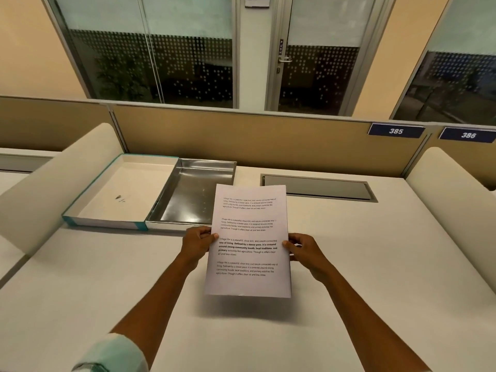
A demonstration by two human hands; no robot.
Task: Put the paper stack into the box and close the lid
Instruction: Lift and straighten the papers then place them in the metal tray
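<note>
Fingers (212,236) of the left hand (197,244) are closed on the left edge of the paper stack (248,242), thumb on the printed face; fingers (288,245) of the right hand (306,251) pinch the right edge in the same way, at about mid-height of the sheets; both forearms reach forward from the bottom of the view, and a pale green sleeve (112,353) is rolled up on the left arm. Held between the two hands, the stack is lifted clear of the worktop (375,277), its shadow lying on the pale surface beneath its lower edge; its top face carries four blocks of black text, and its far corner overlaps the near right corner of the box in the view. Behind and to the left of the stack the box (194,194) stands open and empty, silver inside; its lid (126,191), white inside with a teal rim, lies open flat just beside it on the left, touching along one long side. A grey recessed panel (318,187) is set in the worktop to the right of the box; on the partition behind sit number plates 385 (396,131) and 386 (468,135).
</note>
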